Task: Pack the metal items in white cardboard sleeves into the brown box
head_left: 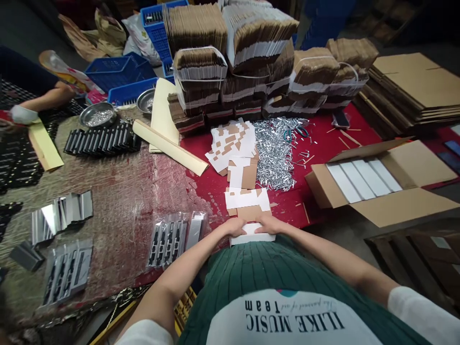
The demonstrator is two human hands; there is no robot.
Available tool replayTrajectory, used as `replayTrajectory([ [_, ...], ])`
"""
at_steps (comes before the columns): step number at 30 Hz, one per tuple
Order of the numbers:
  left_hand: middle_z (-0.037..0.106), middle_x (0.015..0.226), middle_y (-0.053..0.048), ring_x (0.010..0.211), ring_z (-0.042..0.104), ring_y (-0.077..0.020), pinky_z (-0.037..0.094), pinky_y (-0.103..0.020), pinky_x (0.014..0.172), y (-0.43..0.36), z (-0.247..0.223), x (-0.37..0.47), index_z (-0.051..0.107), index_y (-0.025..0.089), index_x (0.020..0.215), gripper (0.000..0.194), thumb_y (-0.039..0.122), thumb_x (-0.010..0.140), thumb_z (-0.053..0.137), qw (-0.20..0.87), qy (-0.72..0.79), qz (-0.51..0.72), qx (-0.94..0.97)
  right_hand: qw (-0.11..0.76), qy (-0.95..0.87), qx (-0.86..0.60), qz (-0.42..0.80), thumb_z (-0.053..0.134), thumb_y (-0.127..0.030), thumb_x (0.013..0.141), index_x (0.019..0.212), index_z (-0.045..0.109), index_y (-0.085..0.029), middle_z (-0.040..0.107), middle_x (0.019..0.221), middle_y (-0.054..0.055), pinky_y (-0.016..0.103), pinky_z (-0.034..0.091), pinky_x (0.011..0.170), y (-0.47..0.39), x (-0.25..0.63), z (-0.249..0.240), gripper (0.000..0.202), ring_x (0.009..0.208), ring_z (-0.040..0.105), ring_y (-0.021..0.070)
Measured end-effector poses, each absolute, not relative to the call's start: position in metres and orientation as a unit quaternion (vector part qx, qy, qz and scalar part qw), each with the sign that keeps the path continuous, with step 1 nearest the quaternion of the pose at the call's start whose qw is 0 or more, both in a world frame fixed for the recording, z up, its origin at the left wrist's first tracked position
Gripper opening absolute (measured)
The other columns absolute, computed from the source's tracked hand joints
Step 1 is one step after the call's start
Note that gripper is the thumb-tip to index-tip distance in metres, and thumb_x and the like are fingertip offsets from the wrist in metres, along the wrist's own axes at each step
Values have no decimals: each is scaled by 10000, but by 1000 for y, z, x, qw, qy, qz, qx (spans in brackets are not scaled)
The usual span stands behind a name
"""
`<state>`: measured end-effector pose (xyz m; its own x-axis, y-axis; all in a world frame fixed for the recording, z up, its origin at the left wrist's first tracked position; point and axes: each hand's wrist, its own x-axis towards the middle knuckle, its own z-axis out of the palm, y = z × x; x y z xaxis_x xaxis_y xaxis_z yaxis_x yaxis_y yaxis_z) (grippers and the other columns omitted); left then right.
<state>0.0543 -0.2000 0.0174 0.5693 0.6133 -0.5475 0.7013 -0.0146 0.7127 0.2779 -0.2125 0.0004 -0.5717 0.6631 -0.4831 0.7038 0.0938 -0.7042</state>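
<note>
A small white box [251,233] lies at the table's near edge, against the green apron. My left hand [235,227] holds its left end and my right hand [268,224] its right end, fingers bent over the top. Just beyond the box are flat white-and-brown cardboard blanks [247,200], with a looser pile of blanks [233,141] farther back. A heap of small silvery metal pieces [275,155] lies beside them on the red cloth [323,139].
An open carton [413,191] holding white boxes [362,179] stands at the right. Bundled cardboard [201,72] is stacked at the back. Bagged metal parts [167,243] lie left of my hands. Another person's gloved hand [23,115] touches yellow paper [45,146] at the far left.
</note>
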Motion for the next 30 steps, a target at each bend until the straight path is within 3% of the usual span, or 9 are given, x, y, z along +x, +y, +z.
replayTrajectory([
  [3,638,639,-29,646,588,-193,436,-265,643,-207,12,42,645,184,662,137,185,542,712,507,507,-14,697,-65,682,578,-444,516,-500,789,757,603,-157,621,716,53,247,382,595,-213,276,2,355,679,539,169],
  [7,633,704,-21,647,565,-158,436,-254,622,-224,9,34,633,150,786,167,290,715,576,530,624,150,554,-177,554,639,-503,293,-560,875,864,585,-151,600,696,57,278,416,600,-211,262,11,502,677,543,184],
  [10,653,785,-45,690,575,-158,459,-281,678,-229,6,50,636,133,904,260,304,802,469,552,626,237,497,-225,607,580,-495,363,-469,879,1082,533,-158,626,920,80,306,442,706,-206,228,16,408,824,561,200],
  [13,664,939,-66,843,592,-179,448,-316,830,-231,6,48,632,153,997,266,242,799,477,481,651,252,531,-183,730,563,-343,338,-293,909,1067,539,-145,590,1033,118,327,415,785,-193,196,14,296,930,522,214],
  [16,624,1040,-114,983,558,-231,417,-376,907,-245,4,9,595,144,1102,324,223,820,455,294,757,188,553,-100,806,512,-280,441,-192,862,871,597,-137,599,909,114,324,400,785,-179,185,6,166,891,504,215],
  [19,527,1150,-192,1050,500,-305,417,-445,878,-268,-3,-42,511,109,1249,443,264,838,451,123,812,24,570,-104,826,469,-294,506,-260,855,883,606,-168,599,935,74,291,399,808,-168,203,2,139,921,497,194],
  [24,480,1084,-177,915,517,-268,451,-393,762,-299,-20,-71,297,177,1424,583,306,868,414,69,793,-129,591,-209,605,741,-205,302,-286,933,1113,533,-141,533,1125,138,317,395,868,-142,287,-6,327,1032,500,213],
  [27,479,1004,-161,881,511,-268,452,-373,714,-296,-26,-61,262,176,1435,610,318,864,419,45,805,-145,574,-126,363,901,-204,395,-260,880,1213,473,-65,482,1196,240,353,425,799,-122,336,-24,393,1001,539,268],
  [30,475,973,-150,872,512,-267,449,-362,705,-286,-27,-54,249,160,1437,618,341,868,410,40,798,-150,582,-75,342,901,-258,505,-210,806,1076,582,-92,593,1030,189,318,436,728,-110,359,-38,304,876,589,247],
])
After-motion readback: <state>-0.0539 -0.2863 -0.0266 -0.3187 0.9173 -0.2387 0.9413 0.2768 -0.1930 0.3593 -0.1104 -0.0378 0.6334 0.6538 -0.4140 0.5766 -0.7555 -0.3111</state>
